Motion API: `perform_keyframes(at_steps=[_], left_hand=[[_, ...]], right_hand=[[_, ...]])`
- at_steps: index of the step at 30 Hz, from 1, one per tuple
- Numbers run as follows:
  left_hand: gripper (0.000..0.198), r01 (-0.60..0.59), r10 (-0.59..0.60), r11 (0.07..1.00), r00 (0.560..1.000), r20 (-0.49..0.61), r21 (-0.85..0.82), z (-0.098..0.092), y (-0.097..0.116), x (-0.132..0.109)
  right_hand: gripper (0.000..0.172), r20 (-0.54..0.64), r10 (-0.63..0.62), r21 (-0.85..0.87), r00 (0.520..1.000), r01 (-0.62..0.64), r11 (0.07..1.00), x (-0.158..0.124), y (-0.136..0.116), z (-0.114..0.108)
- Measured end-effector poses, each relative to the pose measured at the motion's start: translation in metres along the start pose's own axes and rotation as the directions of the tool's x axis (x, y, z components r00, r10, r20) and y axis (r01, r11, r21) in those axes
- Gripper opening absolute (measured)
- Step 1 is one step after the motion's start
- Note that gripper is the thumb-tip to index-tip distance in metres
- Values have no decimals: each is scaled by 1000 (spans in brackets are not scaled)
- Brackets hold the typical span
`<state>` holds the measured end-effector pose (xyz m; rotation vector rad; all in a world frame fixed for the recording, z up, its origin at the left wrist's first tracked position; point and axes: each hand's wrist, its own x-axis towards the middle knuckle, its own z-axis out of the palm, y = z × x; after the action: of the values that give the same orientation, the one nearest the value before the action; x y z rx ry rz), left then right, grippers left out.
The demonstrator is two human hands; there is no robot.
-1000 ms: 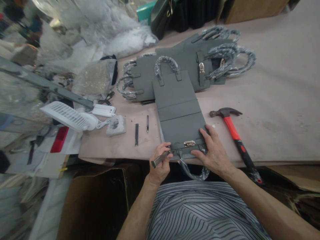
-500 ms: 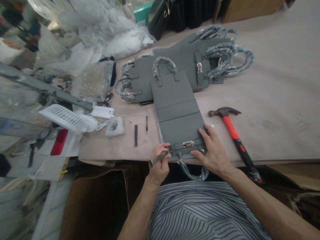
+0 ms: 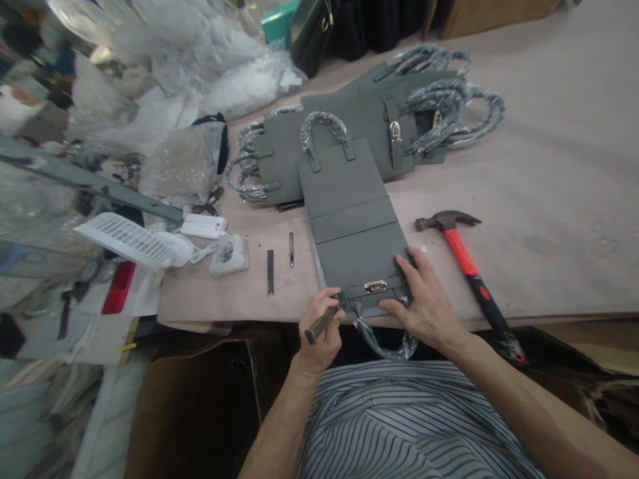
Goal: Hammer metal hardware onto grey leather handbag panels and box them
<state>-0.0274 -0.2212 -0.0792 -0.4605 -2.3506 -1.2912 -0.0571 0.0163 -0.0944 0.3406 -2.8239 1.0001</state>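
A grey leather piece of a handbag (image 3: 354, 233) lies flat at the table's front edge, with a film-wrapped handle at each end. Its near end carries a metal clasp (image 3: 375, 286), and the near handle (image 3: 382, 346) hangs over the edge. My left hand (image 3: 322, 329) is closed around a metal punch (image 3: 319, 326) at the bag's near left corner. The punch is tilted, and its tip is hidden by my fingers. My right hand (image 3: 429, 303) rests with fingers and thumb spread on the bag's near right corner, beside the clasp.
To the right lies a claw hammer (image 3: 464, 259) with a red and black handle. More grey handbags (image 3: 349, 113) are piled behind. A small punch (image 3: 291, 249), a dark strip (image 3: 270, 271) and a white fan-like device (image 3: 134, 241) are on the left. Plastic bags (image 3: 200, 60) heap up beyond.
The punch in my left hand has tilted, its free end swinging right and toward me. My right hand stays put on the bag. The view has shifted slightly.
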Motion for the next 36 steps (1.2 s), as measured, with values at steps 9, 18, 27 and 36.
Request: perform_keyframes(at_steps=[9, 18, 27, 36], left_hand=[[10, 62, -65, 997, 996, -67, -50, 7, -3, -4], [10, 68, -69, 998, 997, -24, -17, 6, 0, -5], [8, 10, -10, 1000, 1000, -7, 18, 5, 2, -2], [11, 157, -168, 979, 983, -73, -131, 10, -1, -6]], right_hand=[[86, -12, -5, 9, 1000, 5, 1000, 0, -1, -1], [88, -2, 8, 29, 1000, -8, 1000, 0, -2, -2], [85, -19, 5, 23, 1000, -4, 1000, 0, -3, -2], [87, -28, 4, 29, 1000, -3, 1000, 1, -1, 0]])
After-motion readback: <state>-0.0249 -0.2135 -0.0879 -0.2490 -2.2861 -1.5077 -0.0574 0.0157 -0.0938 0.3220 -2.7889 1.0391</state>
